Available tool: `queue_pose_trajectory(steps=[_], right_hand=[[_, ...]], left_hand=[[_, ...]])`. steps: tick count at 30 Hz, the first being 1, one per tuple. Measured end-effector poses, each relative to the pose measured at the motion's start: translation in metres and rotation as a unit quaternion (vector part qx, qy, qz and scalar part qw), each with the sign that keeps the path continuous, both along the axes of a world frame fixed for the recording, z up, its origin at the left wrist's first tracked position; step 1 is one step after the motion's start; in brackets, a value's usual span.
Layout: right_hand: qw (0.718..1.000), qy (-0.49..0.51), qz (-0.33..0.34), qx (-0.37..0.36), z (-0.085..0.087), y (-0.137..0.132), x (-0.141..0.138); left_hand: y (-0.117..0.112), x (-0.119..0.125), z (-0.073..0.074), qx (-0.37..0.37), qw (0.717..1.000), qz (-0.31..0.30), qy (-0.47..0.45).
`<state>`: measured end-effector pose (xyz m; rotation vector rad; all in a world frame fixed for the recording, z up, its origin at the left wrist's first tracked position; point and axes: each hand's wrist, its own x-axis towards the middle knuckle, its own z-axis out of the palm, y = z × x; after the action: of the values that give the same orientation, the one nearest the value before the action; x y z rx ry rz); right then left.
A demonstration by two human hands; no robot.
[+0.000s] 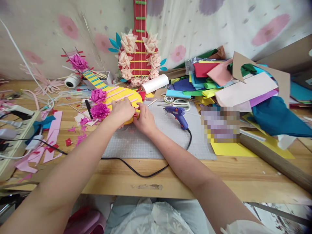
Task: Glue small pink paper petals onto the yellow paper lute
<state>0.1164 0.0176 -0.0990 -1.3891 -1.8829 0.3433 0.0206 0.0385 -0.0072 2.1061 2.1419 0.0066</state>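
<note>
A yellow craft guitar [130, 94] lies tilted on the grey cutting mat [151, 143], with pink strips across its body and blue strips on its neck. Magenta paper flowers [100, 111] decorate its left side, and another magenta flower [78, 62] sits on its head. My left hand [123, 111] rests over the guitar's body, its fingers bent down and closed. Against the right edge of the body, my right hand [145, 120] has its fingers drawn together. A small reddish piece shows between the hands, mostly hidden by the fingers.
A blue glue gun [179, 115] lies right of my hands, its black cord crossing the table front. Behind are scissors [179, 103], a white roll [155, 84] and a red flowered guitar [138, 61]. Coloured paper [207, 81] is piled right; a power strip [19, 143] sits left.
</note>
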Motion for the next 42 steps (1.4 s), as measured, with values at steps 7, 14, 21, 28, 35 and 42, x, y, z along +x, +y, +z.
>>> queue_pose_trajectory(steps=[7, 14, 21, 28, 35, 42], right_hand=[[1.000, 0.003, 0.006, 0.002, -0.002, 0.001, 0.002], [1.000, 0.000, 0.010, -0.004, -0.001, 0.000, 0.002], [1.000, 0.004, 0.010, 0.005, -0.004, 0.002, 0.001], [1.000, -0.001, 0.028, 0.008, -0.004, 0.005, 0.005], [0.998, 0.031, 0.049, 0.003, 0.005, 0.005, 0.013], [0.992, -0.047, 0.115, -0.007, 0.026, 0.006, 0.052]], left_hand=[[-0.003, -0.001, 0.004, 0.009, 1.000, -0.002, 0.009], [-0.010, -0.004, 0.010, 0.045, 0.998, -0.017, 0.041], [-0.008, -0.001, 0.003, 0.017, 0.999, -0.033, 0.024], [-0.003, -0.002, 0.000, 0.005, 1.000, -0.026, 0.013], [-0.003, -0.004, 0.004, 0.021, 0.999, 0.008, -0.049], [-0.022, 0.007, 0.007, 0.183, 0.968, -0.076, -0.153]])
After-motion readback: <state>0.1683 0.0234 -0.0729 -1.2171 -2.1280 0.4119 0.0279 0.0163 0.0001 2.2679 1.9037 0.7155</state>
